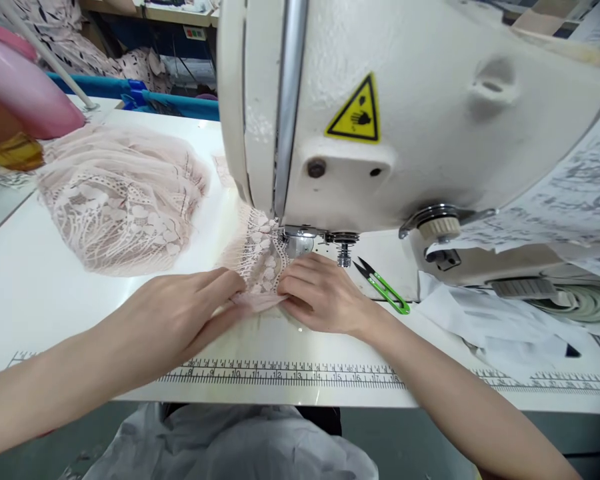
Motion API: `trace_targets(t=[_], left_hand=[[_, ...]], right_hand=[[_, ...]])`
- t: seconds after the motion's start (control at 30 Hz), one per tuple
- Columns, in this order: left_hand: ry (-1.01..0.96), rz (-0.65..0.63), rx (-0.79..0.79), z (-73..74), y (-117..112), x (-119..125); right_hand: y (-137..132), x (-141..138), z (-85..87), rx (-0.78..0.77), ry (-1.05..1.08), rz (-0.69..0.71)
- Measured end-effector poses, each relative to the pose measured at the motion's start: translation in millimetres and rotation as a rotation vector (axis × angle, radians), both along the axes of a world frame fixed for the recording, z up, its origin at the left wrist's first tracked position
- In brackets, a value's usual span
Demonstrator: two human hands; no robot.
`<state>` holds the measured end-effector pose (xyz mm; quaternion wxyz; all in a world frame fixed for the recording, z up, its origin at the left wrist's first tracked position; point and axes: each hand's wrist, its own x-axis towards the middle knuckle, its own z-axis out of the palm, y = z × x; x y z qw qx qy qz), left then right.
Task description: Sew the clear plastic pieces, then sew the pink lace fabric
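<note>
This is looking like a garment-sewing workshop: an industrial sewing machine (pixel 410 127) is standing over a white worktable (pixel 45 287), pink lace (pixel 263 247) is lying beneath it, a printed ruler (pixel 295 375) is running in front of it, green thread snips (pixel 390 294) are resting close by it, and spotted cloth (pixel 47 27) is lying heaped behind it, to the left.

Yellow triangular warning sign (pixel 357 115), black border and hand pictogram, on the sewing machine (pixel 420 127). Ruler scale (pixel 299 375) printed along the near edge of the white table (pixel 25 293); 10 to 17 readable in the middle, numbers rising rightward. Sheet (pixel 565 190) at right carries black marks, illegible.
</note>
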<state>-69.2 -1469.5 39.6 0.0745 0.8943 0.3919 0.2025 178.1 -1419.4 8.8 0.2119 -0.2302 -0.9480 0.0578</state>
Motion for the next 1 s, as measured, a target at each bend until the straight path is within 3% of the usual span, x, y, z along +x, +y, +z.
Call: trace_targets(t=[0.1,0.17,0.33,0.53,0.67,0.83,1.0], left_hand=[[0.072,-0.172,0.014,-4.6,19,9],[0.03,-0.204,0.049,-11.4,27,16],[-0.126,-0.154,0.107,-22.3,33,25],[-0.053,-0.216,0.233,-33.7,29,25],[-0.074,-0.218,0.325,-42.5,27,25],[-0.135,-0.208,0.327,-45.5,27,21],[-0.155,-0.222,0.364,-44.3,29,17]], right_hand=[[1,1,0.5,0.01,0.003,-0.001],[2,2,1.5,-0.005,0.01,0.012],[2,2,0.6,-0.009,0.04,0.01],[2,1,-5.4,0.014,0.09,0.028],[1,6,0.4,-0.029,0.166,-0.013],[2,7,13.9,-0.153,-0.056,0.014],[4,9,10.2,-0.011,-0.085,-0.039]])
